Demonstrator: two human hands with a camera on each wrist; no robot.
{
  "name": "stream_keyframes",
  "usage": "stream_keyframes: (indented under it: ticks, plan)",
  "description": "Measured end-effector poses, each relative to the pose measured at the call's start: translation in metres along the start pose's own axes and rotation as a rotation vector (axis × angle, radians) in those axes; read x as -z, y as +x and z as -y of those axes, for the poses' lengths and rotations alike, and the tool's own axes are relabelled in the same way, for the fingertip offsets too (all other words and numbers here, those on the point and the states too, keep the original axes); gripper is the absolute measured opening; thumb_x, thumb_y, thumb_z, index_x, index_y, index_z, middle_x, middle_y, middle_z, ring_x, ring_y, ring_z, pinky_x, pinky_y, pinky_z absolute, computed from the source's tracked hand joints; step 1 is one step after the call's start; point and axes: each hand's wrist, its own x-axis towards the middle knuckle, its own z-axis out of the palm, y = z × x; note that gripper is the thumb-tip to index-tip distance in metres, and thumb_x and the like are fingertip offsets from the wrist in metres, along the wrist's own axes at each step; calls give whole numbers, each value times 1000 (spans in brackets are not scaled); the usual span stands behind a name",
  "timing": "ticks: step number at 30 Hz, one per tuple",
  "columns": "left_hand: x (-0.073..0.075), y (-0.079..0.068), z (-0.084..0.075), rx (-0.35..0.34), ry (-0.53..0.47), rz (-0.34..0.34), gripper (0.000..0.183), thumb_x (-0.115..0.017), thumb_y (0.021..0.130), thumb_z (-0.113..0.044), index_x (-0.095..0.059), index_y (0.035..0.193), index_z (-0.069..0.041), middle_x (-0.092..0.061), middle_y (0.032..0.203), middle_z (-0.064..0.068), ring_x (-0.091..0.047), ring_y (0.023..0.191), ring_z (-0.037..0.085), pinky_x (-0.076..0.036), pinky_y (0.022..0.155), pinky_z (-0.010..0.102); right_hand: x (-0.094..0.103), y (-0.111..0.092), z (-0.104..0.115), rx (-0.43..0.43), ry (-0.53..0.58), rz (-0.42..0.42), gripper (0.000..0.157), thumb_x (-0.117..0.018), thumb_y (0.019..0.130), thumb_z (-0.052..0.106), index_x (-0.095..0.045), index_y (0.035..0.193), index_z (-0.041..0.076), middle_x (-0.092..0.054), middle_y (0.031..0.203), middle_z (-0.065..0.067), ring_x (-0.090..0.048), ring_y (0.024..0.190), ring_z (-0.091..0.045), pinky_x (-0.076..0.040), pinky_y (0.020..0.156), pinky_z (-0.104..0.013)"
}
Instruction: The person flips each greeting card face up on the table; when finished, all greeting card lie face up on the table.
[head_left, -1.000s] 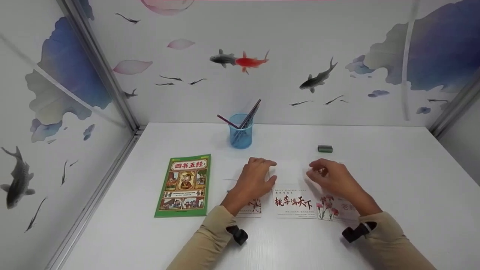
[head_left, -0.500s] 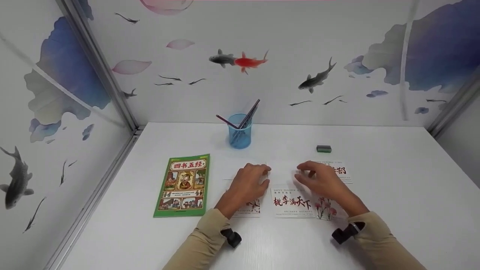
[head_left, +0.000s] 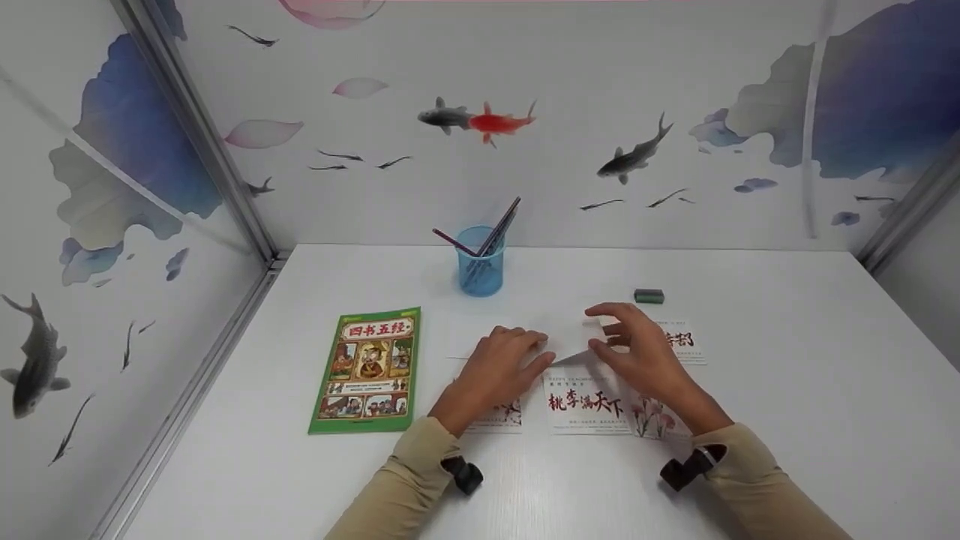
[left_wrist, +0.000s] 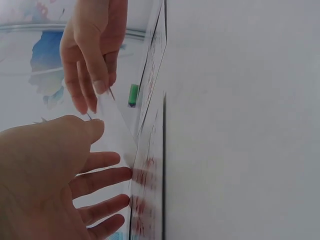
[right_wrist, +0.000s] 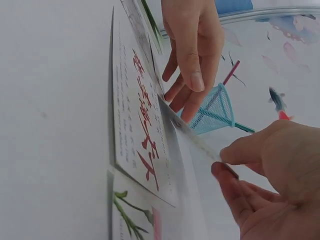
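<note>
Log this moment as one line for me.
right grip pinches tilted card | left grip at card's lower end, contact unclear | printed cards flat on table | green book, blue cup untouched

Green book, blue cup holding pencils.

Cards, book, cup on table

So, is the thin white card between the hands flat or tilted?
Tilted: the right hand pinches the card up at one end; the other sits lower.
</note>
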Motion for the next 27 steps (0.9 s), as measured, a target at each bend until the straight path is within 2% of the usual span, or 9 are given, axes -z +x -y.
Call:
stream_keyframes:
  ticks: [4,7,11,14,16,19,22,24,27]
  plan:
    - [0,1,-4,41,-107,-72,48,-52,113,-50,-69,146,-19,-75,140,1,-69,130,27,-53,116,48,-3,-1,8,23,160,-31,61,-78,100,8,-54,156,13,-59,156,-11,-76,121,-29,-62,102,-33]
    - [2,-1,-10,95,-243,-122,57,-43,114,-58,-67,149,-19,-76,139,1,-69,131,26,-53,116,49,-6,-2,17,66,248,-31,60,-77,101,10,-53,156,17,-65,152,-7,-76,123,-22,-59,102,-22]
    - [7,-2,-17,118,-458,-144,71,-36,112,-68,-70,143,-15,-78,134,2,-70,131,23,-54,115,49,-9,-4,29,154,210,-9,55,-78,101,10,-59,151,22,-74,139,1,-74,126,-17,-59,104,-26]
    - [8,-2,-20,97,-569,-154,60,-45,112,-61,-74,132,-12,-80,122,2,-73,120,18,-58,107,44,-11,-5,32,197,141,26,55,-81,98,12,-62,148,24,-74,139,8,-70,129,-15,-58,108,-37]
    - [8,-1,-20,91,-609,-163,44,-53,112,-48,-75,125,-11,-80,113,3,-73,108,15,-61,95,39,-12,-5,30,205,107,58,56,-83,97,15,-63,148,25,-71,142,11,-67,133,-14,-56,109,-47]
    - [7,-1,-18,94,-646,-160,30,-59,109,-29,-72,130,-10,-79,108,2,-71,93,11,-59,80,30,-11,-5,27,213,81,77,59,-84,96,17,-61,150,25,-66,150,10,-63,138,-16,-54,108,-53]
    - [5,-1,-15,106,-663,-128,33,-58,108,-22,-70,137,-12,-78,108,2,-67,86,10,-54,73,26,-8,-3,23,231,68,42,62,-81,98,8,-59,154,24,-57,161,6,-66,127,-19,-57,99,-44]
    - [4,-1,-14,102,-665,-96,31,-58,108,-22,-71,134,-12,-78,108,2,-66,84,9,-53,72,24,-5,-3,22,240,54,4,66,-79,97,1,-58,156,24,-53,166,3,-68,115,-19,-58,88,-34]
    - [3,-1,-14,73,-658,-59,26,-59,107,-23,-73,127,-14,-76,100,1,-63,79,7,-49,69,24,-2,-2,21,225,23,-36,67,-79,96,-1,-60,155,26,-60,158,3,-67,97,-14,-54,74,-26]
